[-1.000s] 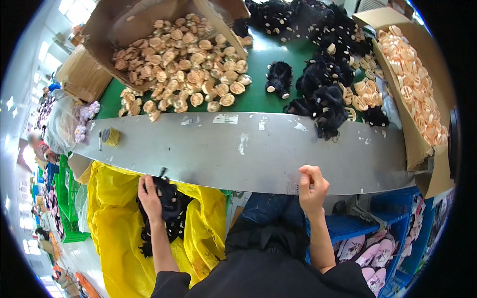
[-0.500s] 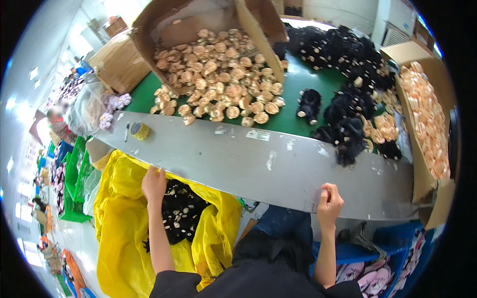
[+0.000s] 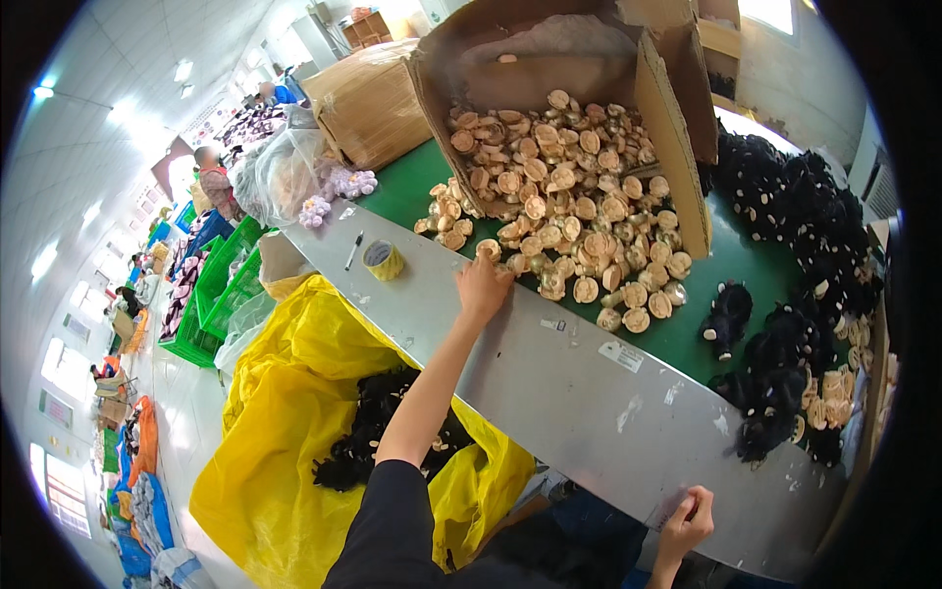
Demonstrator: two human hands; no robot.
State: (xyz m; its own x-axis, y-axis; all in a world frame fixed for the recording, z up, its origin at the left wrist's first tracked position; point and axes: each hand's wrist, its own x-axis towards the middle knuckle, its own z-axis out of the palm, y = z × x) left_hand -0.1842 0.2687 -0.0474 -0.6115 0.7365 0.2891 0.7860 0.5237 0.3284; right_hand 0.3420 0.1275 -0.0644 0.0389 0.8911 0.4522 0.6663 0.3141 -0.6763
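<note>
My left hand [image 3: 484, 287] reaches over the grey metal table edge [image 3: 589, 393], its fingertips closed on a tan, cup-shaped round piece [image 3: 488, 248] at the front of a heap. That heap of tan and gold cup-shaped pieces [image 3: 579, 211] spills from a tipped cardboard box [image 3: 677, 137]. By the table's near edge at the lower right, my right hand [image 3: 687, 525] is closed; whatever it may hold is hidden. Black fluffy plush pieces [image 3: 775, 363] with small pale parts lie to the right, and one black plush piece [image 3: 726, 319] sits apart from them.
Below the table hangs a yellow sack [image 3: 285, 422] with black plush pieces [image 3: 378, 422] inside. A tape roll [image 3: 383, 260] and a pen [image 3: 354, 250] lie at the left. Beyond are lilac plush flowers [image 3: 343, 184], a closed carton [image 3: 368, 103] and green crates [image 3: 228, 285].
My left hand has gone from above the yellow sack up and right to the front of the heap. My right hand stays closed by the table edge. The view has turned left.
</note>
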